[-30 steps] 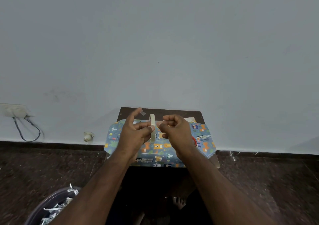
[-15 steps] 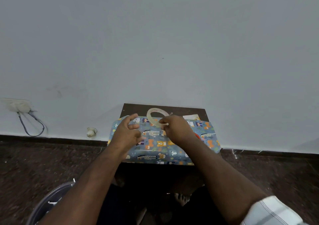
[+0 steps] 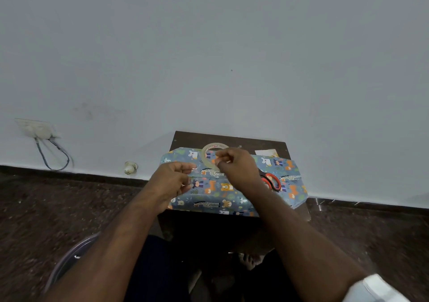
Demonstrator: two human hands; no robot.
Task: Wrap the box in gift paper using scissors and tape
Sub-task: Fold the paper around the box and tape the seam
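Nearest the camera, a foot (image 3: 249,260) shows in the dark space under the small brown table (image 3: 232,139), and a round bin (image 3: 67,262) is cut off at the lower left edge of the view. On the table lies the box (image 3: 232,192), covered in blue gift paper printed with cartoon animals; its long axis runs left to right along the wall, and the paper ends stick out past both short sides. The left hand (image 3: 173,181) hovers over the box's left part, its fingers curled and apparently pinching a thin shiny strip of tape (image 3: 193,168), though blur makes that hard to confirm. The right hand (image 3: 239,169) is above the box's middle, fingers curled around the tape roll (image 3: 210,154), which stands tilted at the box's far edge; red print on its core is too blurred to read. Right of that hand, the red-handled scissors (image 3: 270,181) lie on the box, blades hidden by the wrist. Behind the box's right end sits a pale scrap (image 3: 265,152). Farther left, a wall socket (image 3: 36,129) with a looped cable is fixed to the wall.
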